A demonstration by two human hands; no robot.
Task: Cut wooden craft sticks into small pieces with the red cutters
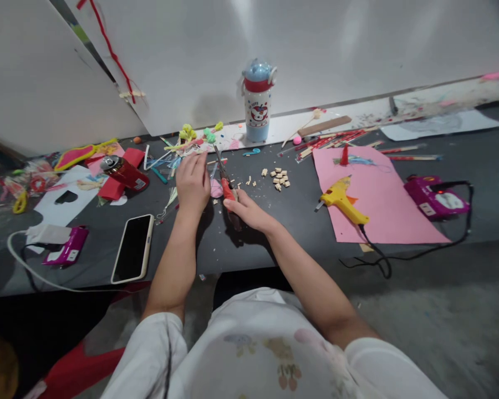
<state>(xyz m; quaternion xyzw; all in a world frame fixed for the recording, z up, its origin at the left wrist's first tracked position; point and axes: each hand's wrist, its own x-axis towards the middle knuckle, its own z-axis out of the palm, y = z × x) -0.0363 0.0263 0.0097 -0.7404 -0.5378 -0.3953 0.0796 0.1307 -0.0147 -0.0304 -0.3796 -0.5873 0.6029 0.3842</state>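
Red-handled pliers [225,185] with a long dark nose are in my right hand [249,209], which is closed round the handles. The nose points away from me, past the fingertips of my left hand [192,180]. Those fingers are bent and pressed together; a thin pale stick [212,162] shows beside them, but the grip itself is hidden. Right of the pliers lie several short cut wooden pieces [279,177]. A pink round piece [217,188] sits between my hands, partly behind the pliers.
A water bottle [258,105] stands against the white board. On the right, a yellow glue gun [345,200] rests on pink paper [382,221], its cable trailing to a purple power box [434,197]. Leftward are a phone [133,248], a tilted red can [125,173] and craft scraps.
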